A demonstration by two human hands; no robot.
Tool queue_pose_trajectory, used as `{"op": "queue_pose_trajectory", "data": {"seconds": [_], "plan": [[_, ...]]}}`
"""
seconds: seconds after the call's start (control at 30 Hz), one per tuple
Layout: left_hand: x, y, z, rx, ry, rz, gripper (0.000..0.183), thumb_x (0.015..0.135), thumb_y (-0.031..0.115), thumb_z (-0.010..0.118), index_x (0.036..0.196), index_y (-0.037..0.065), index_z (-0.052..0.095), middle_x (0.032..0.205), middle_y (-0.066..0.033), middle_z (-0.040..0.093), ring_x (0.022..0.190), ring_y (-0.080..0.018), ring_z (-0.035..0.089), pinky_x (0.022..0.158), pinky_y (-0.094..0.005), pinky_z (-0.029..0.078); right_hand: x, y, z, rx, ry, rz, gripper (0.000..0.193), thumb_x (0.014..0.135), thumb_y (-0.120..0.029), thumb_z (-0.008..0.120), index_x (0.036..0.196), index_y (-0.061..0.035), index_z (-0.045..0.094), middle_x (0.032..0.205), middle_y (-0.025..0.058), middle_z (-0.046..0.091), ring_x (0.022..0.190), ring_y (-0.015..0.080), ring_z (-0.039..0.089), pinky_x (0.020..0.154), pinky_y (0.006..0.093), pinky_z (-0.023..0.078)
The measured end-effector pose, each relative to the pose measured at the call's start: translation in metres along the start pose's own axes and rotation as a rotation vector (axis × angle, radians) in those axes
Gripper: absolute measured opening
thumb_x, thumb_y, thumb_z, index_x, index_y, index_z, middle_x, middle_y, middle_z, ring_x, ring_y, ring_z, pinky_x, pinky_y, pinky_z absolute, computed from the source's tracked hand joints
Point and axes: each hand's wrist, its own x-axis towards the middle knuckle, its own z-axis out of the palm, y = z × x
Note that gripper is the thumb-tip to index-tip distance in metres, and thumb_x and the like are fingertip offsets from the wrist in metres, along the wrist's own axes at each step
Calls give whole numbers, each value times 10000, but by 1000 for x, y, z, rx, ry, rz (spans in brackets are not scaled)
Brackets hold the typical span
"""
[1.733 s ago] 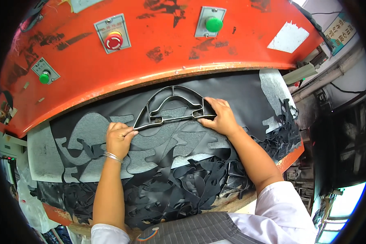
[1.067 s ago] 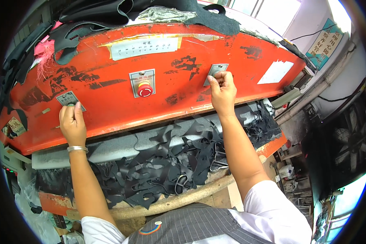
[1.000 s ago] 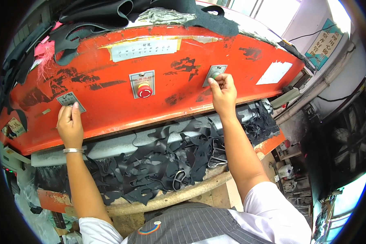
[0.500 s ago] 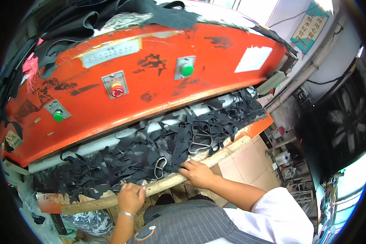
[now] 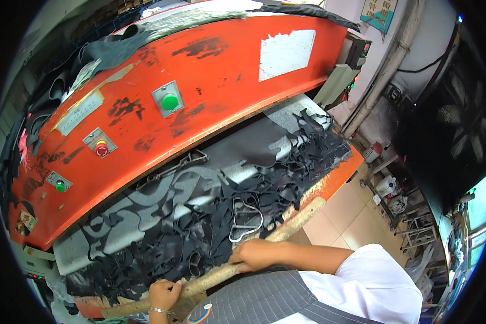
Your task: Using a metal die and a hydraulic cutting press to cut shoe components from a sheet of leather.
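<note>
My left hand [image 5: 164, 294] rests closed over a long tan padded rail [image 5: 205, 282] along the machine's front edge. My right hand [image 5: 254, 255] is curled over the same rail farther right, its fingertips partly hidden. Just beyond it a silver metal cutting die [image 5: 247, 218] lies on a heap of black sheet scraps [image 5: 216, 232]. A smaller looped die or scrap [image 5: 195, 264] sits between the hands. Farther in, a pale board [image 5: 73, 256] carries black sheet material [image 5: 243, 143] and curved cut pieces. Another metal die [image 5: 183, 162] is partly under the machine's red beam.
The red beam [image 5: 210, 86] spans the far side, with green buttons [image 5: 170, 101] and a red stop button [image 5: 101, 148]. More black material lies on its top. At right are a tiled floor [image 5: 335, 210], shelves with containers [image 5: 386, 186] and a dark fan [image 5: 459, 124].
The pale board has slid out toward me from beneath the red beam, exposing the black sheet and cut pieces. My view has swung right. Both hands remain on the rail.
</note>
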Motion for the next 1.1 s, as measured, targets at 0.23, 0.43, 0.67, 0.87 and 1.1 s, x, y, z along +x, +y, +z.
{"op": "queue_pose_trajectory", "data": {"seconds": [0.23,0.43,0.67,0.87,1.1], "plan": [[210,32,-50,-49,547,277,190,861,193,657,873,4,669,814,-141,646,735,-284,619,674,-359,472,26,108,-163,-242,640,97,485,846,-402,682,1182,-58,625,1148,167,646,1086,349,600,933,415,480],[366,2,-54,233,544,154,311,826,218,685,1049,1,689,972,-178,665,928,-341,640,837,-370,494,-14,211,-192,-650,499,481,632,887,-534,561,1408,-189,469,1513,158,344,1419,345,278,1141,496,237],[378,10,-44,96,545,49,286,831,213,702,960,-42,702,884,-166,668,837,-288,657,758,-332,491,-100,210,-188,-537,520,539,639,882,-481,605,1411,-153,459,1514,180,327,1428,353,254,1139,524,217],[305,41,-23,101,985,352,132,877,56,643,986,-7,682,873,-118,623,808,-230,588,751,-321,467,-93,161,-168,-289,770,258,505,842,-366,698,1202,-29,590,1269,183,563,1219,361,500,1050,477,362],[185,126,-51,221,1262,367,245,847,-94,615,1086,-57,658,1048,-148,622,951,-257,598,865,-348,475,-35,78,-141,444,29,-83,716,915,-399,628,1462,-33,349,1468,204,392,1380,308,358,1132,398,292]]}}
